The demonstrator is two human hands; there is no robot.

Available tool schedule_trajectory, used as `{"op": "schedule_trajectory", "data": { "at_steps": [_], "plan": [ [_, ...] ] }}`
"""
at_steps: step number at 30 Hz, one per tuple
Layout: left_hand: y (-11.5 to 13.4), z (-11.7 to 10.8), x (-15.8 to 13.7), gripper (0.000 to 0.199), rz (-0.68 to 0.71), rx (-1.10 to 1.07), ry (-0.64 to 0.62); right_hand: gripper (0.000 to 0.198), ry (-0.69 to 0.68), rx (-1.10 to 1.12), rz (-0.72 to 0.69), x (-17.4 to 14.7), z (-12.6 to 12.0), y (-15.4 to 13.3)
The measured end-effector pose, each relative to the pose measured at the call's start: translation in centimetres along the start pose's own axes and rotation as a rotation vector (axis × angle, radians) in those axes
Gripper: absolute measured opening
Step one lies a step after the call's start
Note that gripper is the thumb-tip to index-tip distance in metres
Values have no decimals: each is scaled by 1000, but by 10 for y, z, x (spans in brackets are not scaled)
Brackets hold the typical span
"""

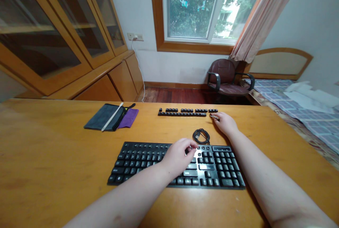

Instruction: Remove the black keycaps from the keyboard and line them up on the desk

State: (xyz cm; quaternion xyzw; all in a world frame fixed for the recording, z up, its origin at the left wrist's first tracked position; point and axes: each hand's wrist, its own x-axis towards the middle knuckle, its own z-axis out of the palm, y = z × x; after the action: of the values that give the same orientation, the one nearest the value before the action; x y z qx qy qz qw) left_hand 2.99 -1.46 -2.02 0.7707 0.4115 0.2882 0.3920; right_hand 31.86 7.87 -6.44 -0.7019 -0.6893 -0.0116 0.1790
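keyboard lies flat on the bench, long side facing the person. upper rows look stripped of caps in places. left hand sits over the keyboard, right of its middle; fingers curled, tips close together. cannot tell if they pinch anything.

loose keys are lined up in two rows behind the keyboard, near the bench's far edge: back row in spaced groups, front row near continuous. right hand is at the right end of those rows, fingers narrow on a small dark piece; too small to say what it is.

coiled cable with plug lies between keyboard and loose keys. further left: dark pouch, white stick laid across it, purple cloth at its right side.

beyond the bench: glass-door cabinet left, window ahead, pink curtain, armchair below, bed at right.
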Motion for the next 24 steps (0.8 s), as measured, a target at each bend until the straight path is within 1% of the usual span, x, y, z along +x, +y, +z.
{"op": "schedule_trajectory", "data": {
  "at_steps": [10, 19, 21, 24],
  "plan": [
    [1, 1, 0, 14, 5, -3, -2, 29, 16, 28, -4, -1, -2, -1],
    [0, 0, 0, 14, 23, 33, -15, 28, 52, 43, 29, -1, 0, 0],
    [0, -1, 0, 15, 69, 71, -36, 25, 88, 63, 24, -3, -4, 0],
    [-1, -1, -1, 19, 170, 164, -92, 25, 244, 130, 1, -10, -20, -6]
  ]
}}
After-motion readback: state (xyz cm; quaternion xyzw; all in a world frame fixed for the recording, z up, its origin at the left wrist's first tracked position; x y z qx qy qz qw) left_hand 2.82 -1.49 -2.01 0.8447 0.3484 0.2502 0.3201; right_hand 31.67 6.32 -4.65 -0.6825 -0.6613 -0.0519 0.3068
